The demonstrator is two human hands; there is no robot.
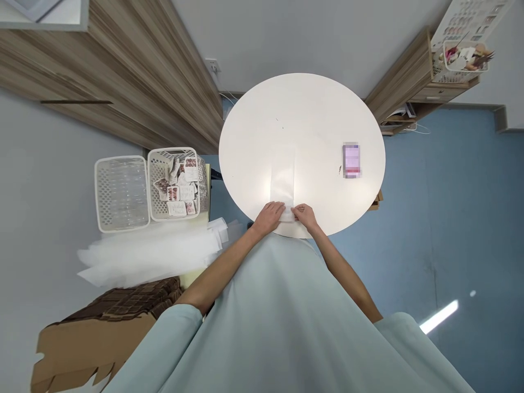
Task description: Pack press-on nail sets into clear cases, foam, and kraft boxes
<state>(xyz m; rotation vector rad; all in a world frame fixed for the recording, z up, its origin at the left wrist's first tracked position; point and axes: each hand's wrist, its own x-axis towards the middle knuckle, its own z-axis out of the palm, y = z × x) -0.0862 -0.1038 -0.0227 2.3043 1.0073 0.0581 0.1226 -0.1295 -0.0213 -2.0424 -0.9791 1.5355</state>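
A left hand lies flat on a translucent sheet while the right hand pinches its edge; light, even pressure should prevent creases.

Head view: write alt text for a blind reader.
Left hand and right hand touch a translucent strip at the near edge of a white table. A pixelated item lies on its right side; white baskets stand to the left.

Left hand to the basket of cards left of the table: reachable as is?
Probably yes, with a sideways reach: the basket is open on top, and the space above it looks free. The left hand would have to leave the plastic sleeve it rests on.
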